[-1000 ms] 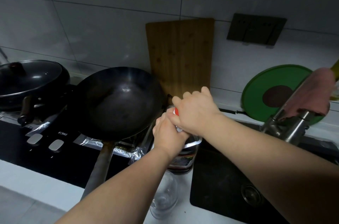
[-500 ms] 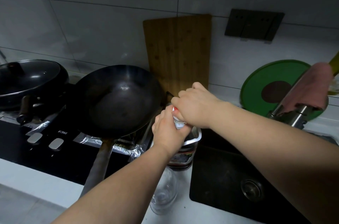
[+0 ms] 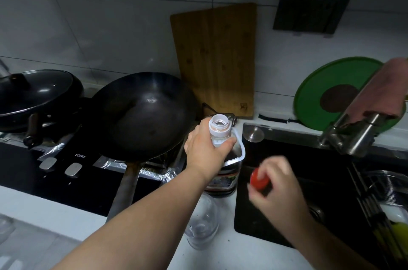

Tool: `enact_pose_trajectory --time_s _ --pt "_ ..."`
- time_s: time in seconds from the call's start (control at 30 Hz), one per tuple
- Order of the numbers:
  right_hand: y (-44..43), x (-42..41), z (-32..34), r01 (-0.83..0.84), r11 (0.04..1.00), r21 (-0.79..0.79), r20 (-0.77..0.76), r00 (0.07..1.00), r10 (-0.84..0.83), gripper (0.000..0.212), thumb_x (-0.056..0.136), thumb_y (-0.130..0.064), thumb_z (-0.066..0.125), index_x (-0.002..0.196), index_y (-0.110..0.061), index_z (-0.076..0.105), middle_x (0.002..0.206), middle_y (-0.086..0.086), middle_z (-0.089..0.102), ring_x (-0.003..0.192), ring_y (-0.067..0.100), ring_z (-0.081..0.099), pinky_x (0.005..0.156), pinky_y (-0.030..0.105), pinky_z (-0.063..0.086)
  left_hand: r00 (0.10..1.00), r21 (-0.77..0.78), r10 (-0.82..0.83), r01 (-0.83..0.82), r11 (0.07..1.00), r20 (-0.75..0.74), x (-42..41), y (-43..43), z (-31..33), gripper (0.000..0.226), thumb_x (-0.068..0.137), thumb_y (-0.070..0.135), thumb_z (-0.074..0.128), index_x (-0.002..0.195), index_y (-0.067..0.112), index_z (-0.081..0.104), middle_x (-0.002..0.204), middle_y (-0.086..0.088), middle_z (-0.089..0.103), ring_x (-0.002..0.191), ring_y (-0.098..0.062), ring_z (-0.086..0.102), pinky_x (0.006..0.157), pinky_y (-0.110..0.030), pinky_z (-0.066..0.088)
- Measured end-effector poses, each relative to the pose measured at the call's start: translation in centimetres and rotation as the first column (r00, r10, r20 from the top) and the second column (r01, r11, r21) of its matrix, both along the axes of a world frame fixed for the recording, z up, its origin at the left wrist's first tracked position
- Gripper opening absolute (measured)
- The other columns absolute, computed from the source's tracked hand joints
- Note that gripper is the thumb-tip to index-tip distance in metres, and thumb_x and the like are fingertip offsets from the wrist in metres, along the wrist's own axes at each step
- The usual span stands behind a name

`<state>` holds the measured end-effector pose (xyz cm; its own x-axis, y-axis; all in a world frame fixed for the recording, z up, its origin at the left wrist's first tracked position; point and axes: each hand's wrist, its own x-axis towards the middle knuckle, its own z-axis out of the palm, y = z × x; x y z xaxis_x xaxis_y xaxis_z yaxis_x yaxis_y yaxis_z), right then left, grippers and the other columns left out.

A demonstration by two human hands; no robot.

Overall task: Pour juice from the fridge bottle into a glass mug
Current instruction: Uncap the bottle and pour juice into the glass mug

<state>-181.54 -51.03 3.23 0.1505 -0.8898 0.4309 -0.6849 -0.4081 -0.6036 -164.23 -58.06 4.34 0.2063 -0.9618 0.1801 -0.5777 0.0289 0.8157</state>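
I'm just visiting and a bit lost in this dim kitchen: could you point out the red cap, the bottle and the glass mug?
red cap [image 3: 257, 179]: head view, on its red side.
bottle [image 3: 219, 124]: head view, on its open white neck.
glass mug [image 3: 202, 232]: head view, on its clear wall.

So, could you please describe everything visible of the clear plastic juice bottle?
The clear plastic juice bottle stands upright on the white counter beside the black sink. Its white threaded neck is uncapped; a white loop handle, dark liquid and a printed label show below. The left hand grips its shoulder.
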Motion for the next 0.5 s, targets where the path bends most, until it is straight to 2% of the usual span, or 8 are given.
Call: enact_pose_trajectory --time_s 0.07,0.13,0.2,0.27,0.3,0.37,0.43,0.5 --pt "3.1 0.0 -4.9 0.038 0.974 0.224 0.022 0.999 -0.044 0.052 0.058 -0.016 0.086 0.072 -0.037 0.040 0.091 -0.017 0.043 0.075 0.003 0.051 0.065 0.015 0.041 1.000 -0.002 -0.003 0.003 1.000 -0.004 -0.1 -0.1 0.1 0.048 0.075 0.048 0.070 0.115 0.033 0.047 0.114 0.008 0.057 0.111 -0.018 0.045 0.097 -0.034 0.033" --pt "5.4 0.5 -9.0 0.009 0.935 0.356 -0.041 0.999 0.006 0.043 0.065 -0.034 0.082 0.079 -0.042 0.043 0.098 -0.021 0.042 0.081 0.004 0.053 0.073 0.017 0.045 1.000 -0.005 -0.006 0.006 1.000 -0.004 -0.2 -0.1 0.1 0.047 0.077 0.048 0.069 0.115 0.034 0.046 0.115 0.009 0.056 0.112 -0.017 0.045 0.094 -0.031 0.031" --pt "6.6 1.2 -11.7 -0.018 0.933 0.360 -0.181 0.980 0.088 0.035 0.067 -0.050 0.073 0.088 -0.042 0.046 0.103 -0.021 0.047 0.085 0.005 0.056 0.077 0.020 0.048 1.000 -0.014 -0.003 0.003 1.000 -0.010 -0.1 -0.1 -0.1 0.046 0.077 0.048 0.068 0.115 0.035 0.045 0.115 0.010 0.056 0.112 -0.016 0.045 0.094 -0.032 0.032" --pt "7.1 1.5 -13.3 -0.047 0.937 0.347 -0.272 0.951 0.148 0.051 0.054 -0.057 0.074 0.092 -0.042 0.044 0.097 -0.021 0.054 0.080 0.004 0.061 0.078 0.022 0.051 1.000 -0.021 -0.005 0.005 1.000 -0.018 -0.2 0.0 -0.3 0.047 0.076 0.050 0.067 0.115 0.037 0.045 0.115 0.012 0.056 0.111 -0.015 0.046 0.098 -0.036 0.035" --pt "7.3 1.7 -14.1 -0.037 0.941 0.335 -0.307 0.940 0.147 0.059 0.047 -0.056 0.079 0.092 -0.043 0.044 0.097 -0.022 0.056 0.081 0.004 0.063 0.085 0.025 0.049 1.000 -0.025 -0.007 0.006 1.000 -0.019 -0.2 0.0 -0.4 0.048 0.075 0.052 0.066 0.116 0.038 0.044 0.115 0.013 0.056 0.111 -0.014 0.046 0.099 -0.039 0.036" --pt "7.5 1.8 -15.5 -0.029 0.942 0.334 -0.310 0.941 0.139 0.066 0.038 -0.050 0.086 0.091 -0.043 0.047 0.098 -0.022 0.061 0.091 0.007 0.066 0.100 0.029 0.031 0.999 -0.029 -0.005 0.004 1.000 -0.035 -0.2 0.0 -0.5 0.050 0.072 0.056 0.062 0.115 0.041 0.043 0.114 0.014 0.056 0.112 -0.015 0.048 0.100 -0.044 0.038" --pt "7.9 1.8 -16.6 -0.020 0.943 0.332 -0.310 0.942 0.129 0.062 0.037 -0.045 0.087 0.089 -0.040 0.054 0.100 -0.020 0.067 0.104 0.011 0.062 0.107 0.031 0.016 0.998 -0.039 -0.007 0.004 0.999 -0.066 -0.3 -0.1 -0.6 0.050 0.069 0.061 0.061 0.112 0.045 0.043 0.113 0.014 0.058 0.112 -0.017 0.050 0.099 -0.047 0.041" --pt "8.2 1.9 -17.0 -0.005 0.959 0.284 -0.328 0.939 0.102 0.055 0.043 -0.045 0.080 0.092 -0.039 0.056 0.104 -0.018 0.069 0.115 0.013 0.050 0.111 0.033 0.010 0.994 -0.051 -0.020 0.014 0.999 -0.109 -0.2 -0.1 -0.7 0.050 0.065 0.066 0.063 0.109 0.051 0.043 0.111 0.016 0.060 0.110 -0.018 0.054 0.097 -0.048 0.044"
